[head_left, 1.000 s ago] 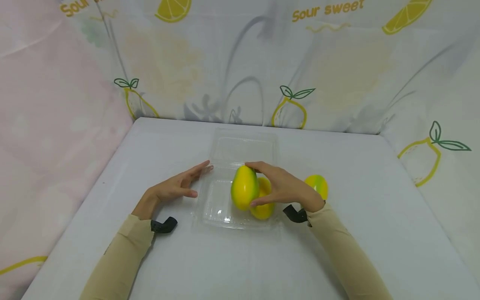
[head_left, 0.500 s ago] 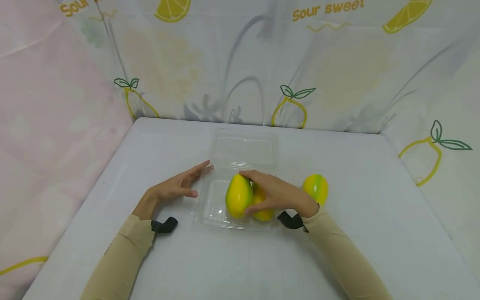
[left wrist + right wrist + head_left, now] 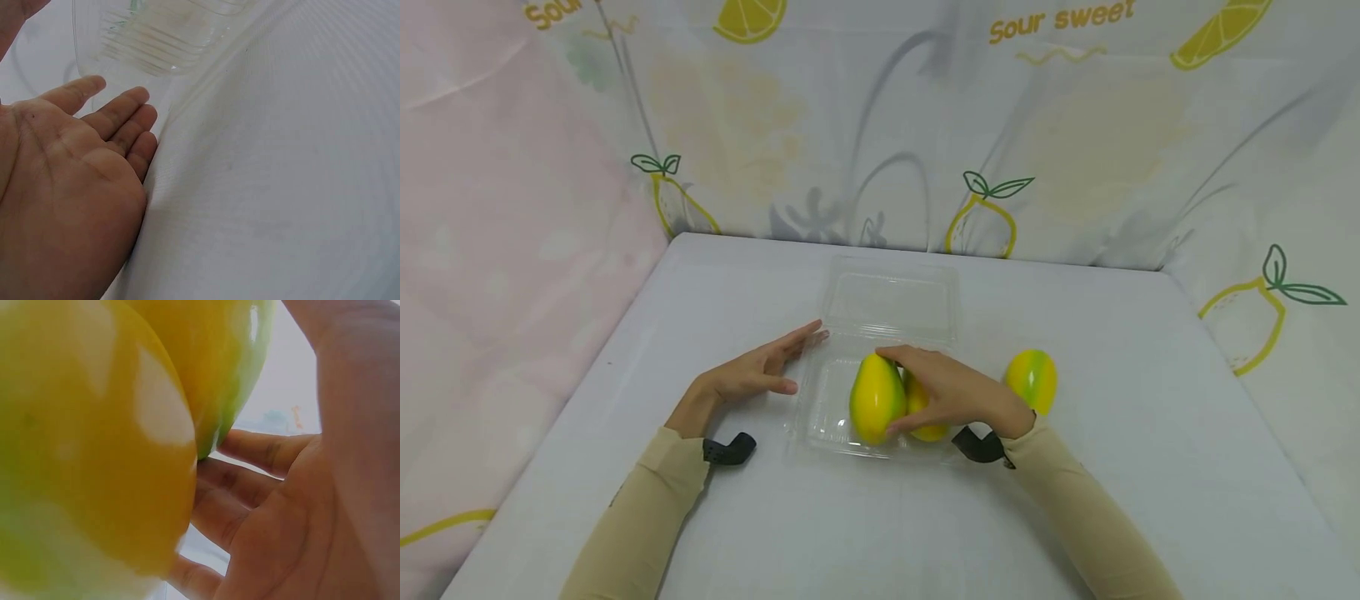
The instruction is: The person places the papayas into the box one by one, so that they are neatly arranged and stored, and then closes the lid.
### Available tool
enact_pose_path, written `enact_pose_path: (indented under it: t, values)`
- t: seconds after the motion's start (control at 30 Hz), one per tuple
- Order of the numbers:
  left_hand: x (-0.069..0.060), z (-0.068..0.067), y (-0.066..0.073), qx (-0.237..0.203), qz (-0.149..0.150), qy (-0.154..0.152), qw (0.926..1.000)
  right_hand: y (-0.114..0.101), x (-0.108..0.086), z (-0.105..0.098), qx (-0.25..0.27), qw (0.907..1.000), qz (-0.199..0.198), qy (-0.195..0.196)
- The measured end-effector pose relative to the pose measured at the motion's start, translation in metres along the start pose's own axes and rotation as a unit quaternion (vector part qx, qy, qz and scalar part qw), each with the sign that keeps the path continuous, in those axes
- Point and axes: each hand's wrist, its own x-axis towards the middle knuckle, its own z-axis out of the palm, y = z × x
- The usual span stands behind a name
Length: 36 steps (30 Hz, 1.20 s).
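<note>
A yellow-green fruit (image 3: 875, 400), grasped by the right hand (image 3: 958, 389), is apparently being settled into the clear container (image 3: 829, 396) between the hands; the left hand (image 3: 751, 373) is being held empty; release seems called for.

soft light, faint shadows, hazy wrist views

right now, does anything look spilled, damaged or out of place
Nothing stands out: no spill or damage shows. The clear container lies open and one yellow-green fruit rests outside it, both unremarkable.
</note>
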Motion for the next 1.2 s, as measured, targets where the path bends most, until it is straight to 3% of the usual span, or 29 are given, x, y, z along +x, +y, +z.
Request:
enact_pose_path:
  t: [0.37, 1.2]
  values:
    - [0.000, -0.002, 0.000, 0.002, 0.001, -0.003, 1.0000, -0.001, 0.001, 0.002, -0.005, 0.9999, 0.009, -0.005]
    - [0.000, -0.001, 0.000, 0.012, -0.001, 0.003, 0.9999, -0.009, 0.000, 0.011, -0.079, 0.9953, 0.040, -0.041]
